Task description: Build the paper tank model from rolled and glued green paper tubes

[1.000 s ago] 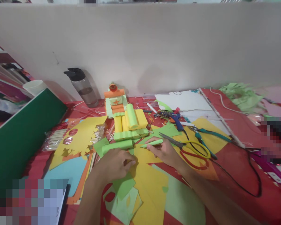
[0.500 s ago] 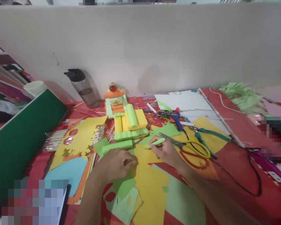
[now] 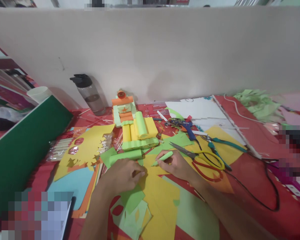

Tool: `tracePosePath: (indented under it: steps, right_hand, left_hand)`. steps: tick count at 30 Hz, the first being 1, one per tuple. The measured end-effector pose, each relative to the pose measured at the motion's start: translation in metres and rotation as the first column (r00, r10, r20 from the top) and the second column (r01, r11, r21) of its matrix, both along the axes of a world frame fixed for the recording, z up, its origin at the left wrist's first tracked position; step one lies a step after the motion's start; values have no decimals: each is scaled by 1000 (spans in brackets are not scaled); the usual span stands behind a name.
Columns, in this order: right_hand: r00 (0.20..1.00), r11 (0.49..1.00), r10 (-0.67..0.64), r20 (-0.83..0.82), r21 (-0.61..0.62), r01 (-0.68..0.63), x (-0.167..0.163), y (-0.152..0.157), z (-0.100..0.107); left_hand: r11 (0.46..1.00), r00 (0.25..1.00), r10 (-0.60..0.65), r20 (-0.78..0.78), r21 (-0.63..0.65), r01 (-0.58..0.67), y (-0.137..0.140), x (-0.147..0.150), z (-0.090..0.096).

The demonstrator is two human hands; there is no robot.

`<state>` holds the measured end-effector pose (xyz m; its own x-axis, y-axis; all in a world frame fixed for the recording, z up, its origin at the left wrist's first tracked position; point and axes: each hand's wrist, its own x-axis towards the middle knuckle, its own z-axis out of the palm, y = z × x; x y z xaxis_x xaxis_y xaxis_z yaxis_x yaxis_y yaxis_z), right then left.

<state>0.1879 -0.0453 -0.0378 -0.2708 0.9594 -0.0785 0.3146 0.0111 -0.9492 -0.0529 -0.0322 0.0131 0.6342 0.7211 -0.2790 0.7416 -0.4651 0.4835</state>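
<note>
1. Two forearms in view, both cut off at the near edge. Pixelated patch (image 3: 37, 213) at near left blanks out whatever's there; same at far right.
2. Left hand (image 3: 122, 175) hides its own palm side and the paper below it. Right-hand fingers cover part of the light-green pen (image 3: 166, 156).
3. Pen sits in the right hand (image 3: 175, 165), tip to the left and near, over yellow paper (image 3: 153, 170). Can't tell if tip touches. Left hand is left of the tip, apart from it.
4. Green paper roll (image 3: 127, 155) lies just beyond the left hand; scissors (image 3: 193, 154) just right of the right hand.
5. Right: fingers closed in a writing grip, pen tilted, rear end up and right.
6. Left: palm down, fingers loosely curled, gap at the thumb. Can't tell if it has hold of anything underneath.
</note>
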Motion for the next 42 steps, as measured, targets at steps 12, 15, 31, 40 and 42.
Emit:
tracePosePath:
  steps: [12, 15, 31, 40, 42]
  right_hand:
    - [996, 999, -31, 87, 34, 28, -6, 0, 6]
    - [997, 997, -16, 74, 74, 10, -7, 1, 5]
    - [999, 999, 42, 2, -5, -42, -2, 1, 1]
    - [983, 983, -165, -83, 71, 171, 6, 3, 3]
    - [950, 931, -297, -92, 193, 310, 13, 5, 7]
  left_hand:
    - [1000, 999, 31, 28, 3, -31, -1, 0, -4]
    - [1000, 999, 29, 42, 7, -30, -1, 0, -4]
    - [999, 996, 32, 78, 41, -35, -1, -1, -9]
    - [999, 998, -8, 67, 38, 6, 0, -1, -7]
    - [998, 998, -19, 65, 59, 15, 1, -2, -7]
